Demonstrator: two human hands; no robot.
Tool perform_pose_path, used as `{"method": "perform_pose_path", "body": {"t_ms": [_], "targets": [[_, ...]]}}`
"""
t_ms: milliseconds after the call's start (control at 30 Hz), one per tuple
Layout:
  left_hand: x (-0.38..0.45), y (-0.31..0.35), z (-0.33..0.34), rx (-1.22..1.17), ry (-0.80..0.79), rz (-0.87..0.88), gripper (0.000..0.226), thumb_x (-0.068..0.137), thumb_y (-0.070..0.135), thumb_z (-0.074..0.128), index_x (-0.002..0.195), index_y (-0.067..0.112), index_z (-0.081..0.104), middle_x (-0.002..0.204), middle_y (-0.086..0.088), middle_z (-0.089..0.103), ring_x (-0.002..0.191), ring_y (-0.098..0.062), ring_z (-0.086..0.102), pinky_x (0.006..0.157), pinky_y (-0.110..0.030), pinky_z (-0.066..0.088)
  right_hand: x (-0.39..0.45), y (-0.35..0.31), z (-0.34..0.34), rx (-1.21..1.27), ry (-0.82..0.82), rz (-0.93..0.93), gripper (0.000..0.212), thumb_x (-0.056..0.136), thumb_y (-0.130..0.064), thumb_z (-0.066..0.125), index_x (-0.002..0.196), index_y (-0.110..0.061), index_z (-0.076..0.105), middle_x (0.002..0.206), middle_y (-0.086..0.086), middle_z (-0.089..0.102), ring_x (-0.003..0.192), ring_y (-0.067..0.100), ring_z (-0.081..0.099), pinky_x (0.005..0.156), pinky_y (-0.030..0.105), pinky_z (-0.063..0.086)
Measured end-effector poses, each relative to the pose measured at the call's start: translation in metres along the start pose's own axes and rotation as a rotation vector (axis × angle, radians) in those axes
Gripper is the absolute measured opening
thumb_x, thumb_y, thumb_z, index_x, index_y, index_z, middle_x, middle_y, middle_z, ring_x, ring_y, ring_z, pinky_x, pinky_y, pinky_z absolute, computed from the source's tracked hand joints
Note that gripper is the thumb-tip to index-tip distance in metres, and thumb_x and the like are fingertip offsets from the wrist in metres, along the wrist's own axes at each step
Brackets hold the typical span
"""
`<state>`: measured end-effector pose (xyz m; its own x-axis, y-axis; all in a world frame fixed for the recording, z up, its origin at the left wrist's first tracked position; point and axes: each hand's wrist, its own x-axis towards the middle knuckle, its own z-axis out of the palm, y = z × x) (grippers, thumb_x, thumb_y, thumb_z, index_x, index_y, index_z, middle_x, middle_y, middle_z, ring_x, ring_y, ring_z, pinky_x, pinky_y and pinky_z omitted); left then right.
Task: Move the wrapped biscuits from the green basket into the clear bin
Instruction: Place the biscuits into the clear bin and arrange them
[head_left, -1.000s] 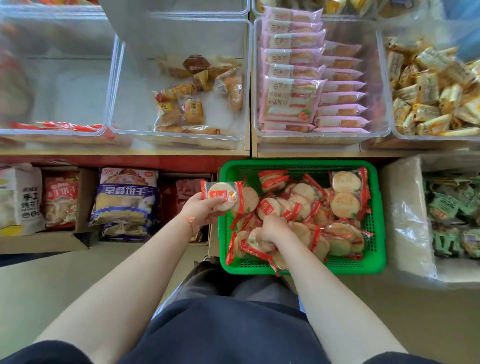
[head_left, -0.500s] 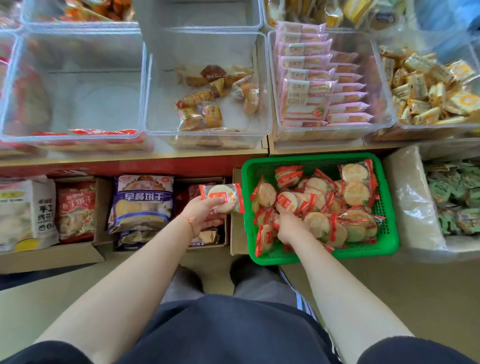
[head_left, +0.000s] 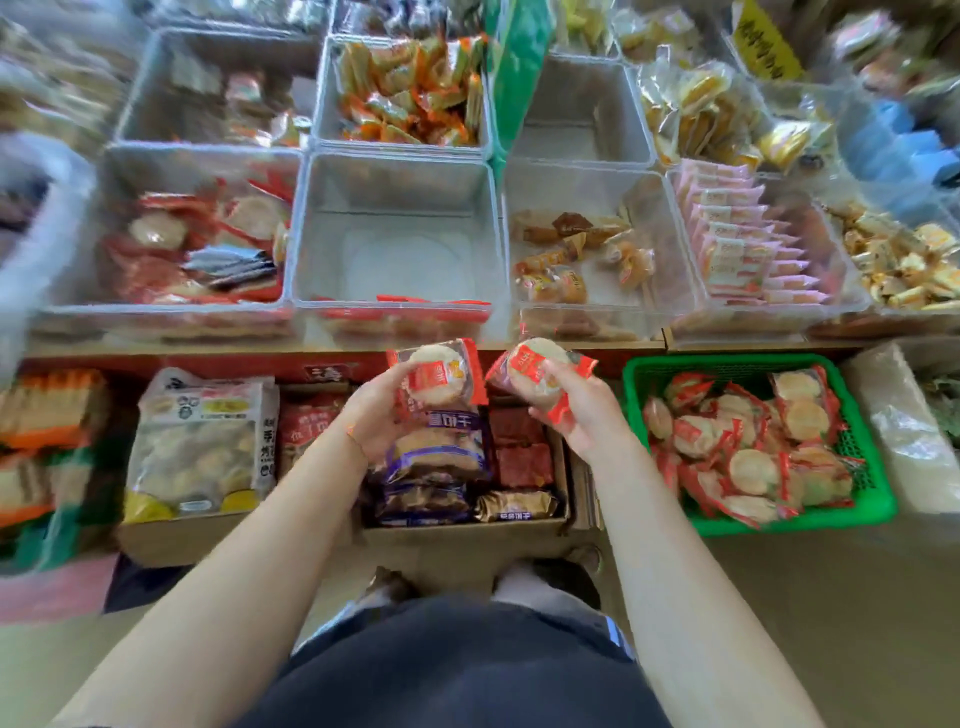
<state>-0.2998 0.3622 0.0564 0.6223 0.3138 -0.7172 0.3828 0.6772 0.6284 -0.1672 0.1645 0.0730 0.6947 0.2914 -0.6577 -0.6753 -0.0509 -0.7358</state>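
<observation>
Biscuits in red-ended clear wrappers are up in both hands, level with the front edge of the shelf and just below the clear bin. The left hand pinches one wrapped biscuit between thumb and curled fingers, round face turned up toward the camera, its long axis running roughly left to right between the crimped red ends. The right hand curls around a second wrapped biscuit, tilted so its axis slopes from upper left down to lower right. Each hand carrying one looks like a way to halve the trips, and the flat-up hold suits laying them down flat.

That bin is nearly bare, with a few red-wrapped packs along its front wall. To the right of the hands, on the floor, the green basket is heaped with more of the same biscuits, so most of the job likely remains. Boxes of bagged snacks sit under the shelf's front edge.
</observation>
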Motion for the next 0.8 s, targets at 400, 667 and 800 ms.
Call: {"method": "perform_pose_path", "body": {"t_ms": [400, 667, 800], "targets": [[-0.003, 0.056, -0.057, -0.198, -0.044, 0.079, 0.006, 0.091, 0.017, 0.061, 0.095, 0.021, 0.062, 0.073, 0.006, 0.069, 0.065, -0.007, 0.064, 0.065, -0.023, 0.053, -0.003, -0.012, 0.092, -0.001, -0.123, -0.011, 0.022, 0.097, -0.023, 0.059, 0.116, -0.012, 0.061, 0.103, 0.01, 0.073, 0.09, 0.024, 0.07, 0.066, 0.037, 0.056], [0.028, 0.112, -0.04, -0.017, -0.172, 0.152, 0.054, 0.083, -0.001, 0.064, 0.126, 0.027, 0.047, 0.113, -0.008, 0.071, 0.096, -0.028, 0.07, 0.078, -0.041, 0.06, 0.055, -0.039, 0.125, -0.11, -0.23, -0.05, 0.02, 0.091, -0.012, 0.066, 0.111, -0.012, 0.063, 0.099, 0.009, 0.069, 0.087, 0.022, 0.068, 0.072, 0.035, 0.056], [0.055, 0.157, -0.032, -0.015, -0.116, 0.179, 0.037, 0.092, 0.019, 0.062, 0.126, 0.021, 0.047, 0.108, -0.014, 0.071, 0.084, -0.031, 0.072, 0.078, -0.046, 0.059, 0.085, -0.059, 0.139, -0.134, -0.201, -0.089, 0.013, 0.091, -0.007, 0.065, 0.102, -0.013, 0.063, 0.093, 0.005, 0.071, 0.088, 0.019, 0.069, 0.078, 0.033, 0.055]]}}
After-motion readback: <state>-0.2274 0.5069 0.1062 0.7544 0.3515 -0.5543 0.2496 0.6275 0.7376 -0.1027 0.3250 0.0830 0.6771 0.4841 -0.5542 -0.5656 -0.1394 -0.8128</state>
